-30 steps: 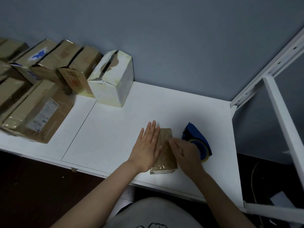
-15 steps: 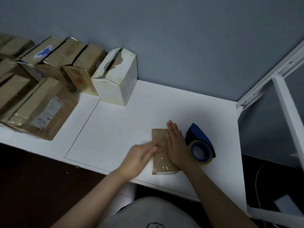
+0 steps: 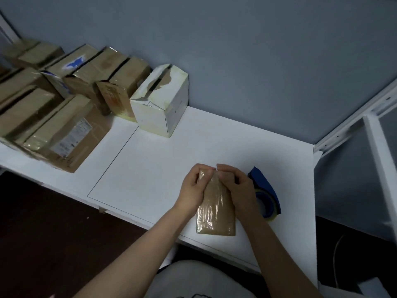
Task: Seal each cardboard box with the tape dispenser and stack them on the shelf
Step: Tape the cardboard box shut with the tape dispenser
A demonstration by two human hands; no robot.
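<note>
A small, flat cardboard box [image 3: 217, 211] lies on the white tabletop [image 3: 167, 160], right of centre, with its near end close to the near edge. Both hands are on its far end. The left hand [image 3: 193, 190] curls round the far left corner and the right hand [image 3: 239, 188] curls round the far right corner, the fingertips nearly meeting over the far edge. Shiny clear tape covers the top face in wrinkles.

I judge the box light and fairly stiff. Thin card will dent under a hard squeeze, though, and the glossy tape will be slippery. I would hold it by its two long sides, where the edges give purchase, and not pinch the taped face.

A blue tape dispenser [image 3: 265, 188] sits just beside the right hand, on the right, partly hidden by it. Far and left of the box there is open room on the tabletop. Beyond that a torn white box [image 3: 161, 106] stands against the blue-grey wall, with a row of brown boxes [image 3: 90, 80] to its left. A white shelf frame [image 3: 381, 160] rises past the tabletop's right edge. With the box so close to the drop, a pull towards me could tip it off.
</note>
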